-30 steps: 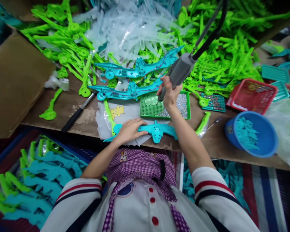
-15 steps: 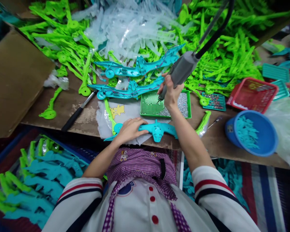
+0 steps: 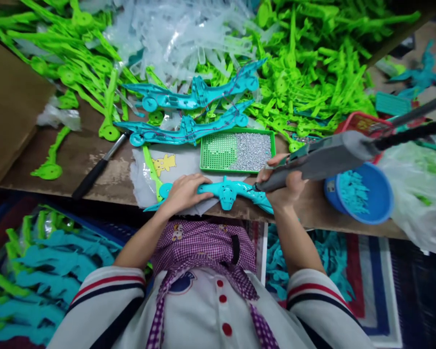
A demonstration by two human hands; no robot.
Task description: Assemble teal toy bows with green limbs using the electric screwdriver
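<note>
My left hand [image 3: 185, 194] grips the left part of a long teal plastic toy part [image 3: 227, 195], its thumb along the near side. That part lies at the table's front edge with a domed piece in its middle. In my right hand [image 3: 288, 191] is a grey electric screwdriver [image 3: 319, 156], tilted, its cord running off to the right. The screwdriver's tip meets the right arm of the teal part. Behind it stands a green perforated tray [image 3: 218, 170] with small silvery screws heaped on its right side.
Two teal assemblies with thin wires [image 3: 189, 133] lie behind the tray. Green and clear plastic parts are piled at the back. A black-handled hammer-like tool [image 3: 90, 179] lies left. A blue bucket [image 3: 380, 203] of small teal pieces and a red basket [image 3: 359, 118] are at right.
My right hand has swung the screwdriver from above the screw tray down and right to the teal part's right arm. My left hand keeps its grip. The view has shifted slightly.
</note>
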